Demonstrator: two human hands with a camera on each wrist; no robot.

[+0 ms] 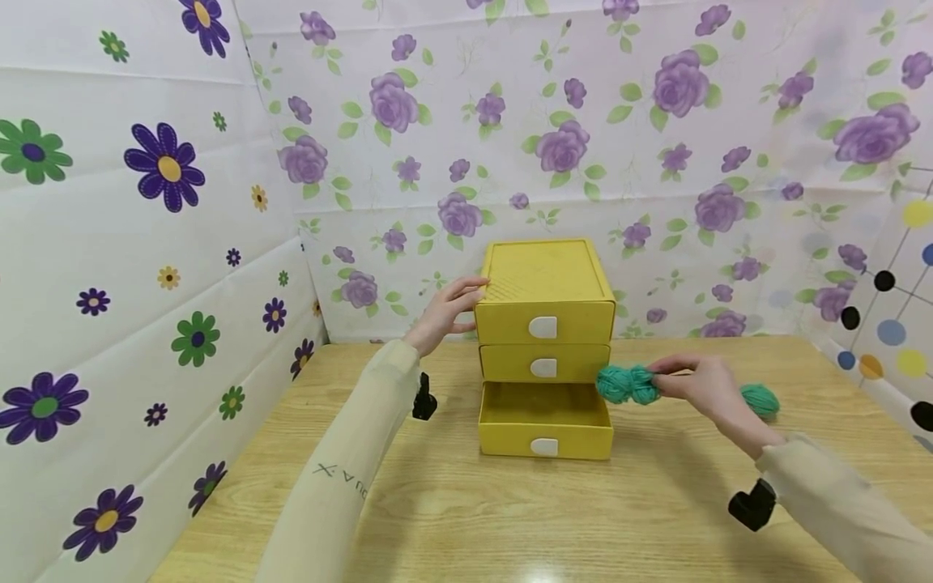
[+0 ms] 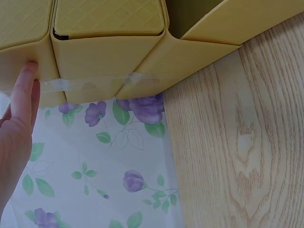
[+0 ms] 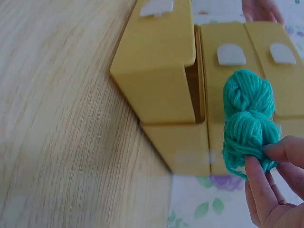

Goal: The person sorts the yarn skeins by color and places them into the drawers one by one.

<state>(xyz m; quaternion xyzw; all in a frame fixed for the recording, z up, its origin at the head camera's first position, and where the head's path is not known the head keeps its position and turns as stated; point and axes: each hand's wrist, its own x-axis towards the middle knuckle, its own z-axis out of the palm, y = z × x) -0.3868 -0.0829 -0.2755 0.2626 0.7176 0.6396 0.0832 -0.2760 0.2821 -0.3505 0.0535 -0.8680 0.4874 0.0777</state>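
A yellow cabinet [image 1: 543,271] with three stacked drawers stands against the back wall. Its bottom drawer [image 1: 547,440] is pulled out, and no contents show inside; the upper two are closed. My left hand [image 1: 446,312] rests against the cabinet's upper left side, fingers extended, with a fingertip touching the side panel in the left wrist view. In my right hand [image 1: 700,387] a bundle of green yarn [image 1: 627,385] is pinched by one end between thumb and fingers. The yarn is held up beside the cabinet's right side, above and to the right of the open drawer.
A second green yarn bundle [image 1: 760,400] lies on the wooden table [image 1: 452,518], partly behind my right wrist. Flower-patterned sheets [image 1: 394,105] cover the back and left sides, and a dotted sheet [image 1: 892,308] hangs at the right.
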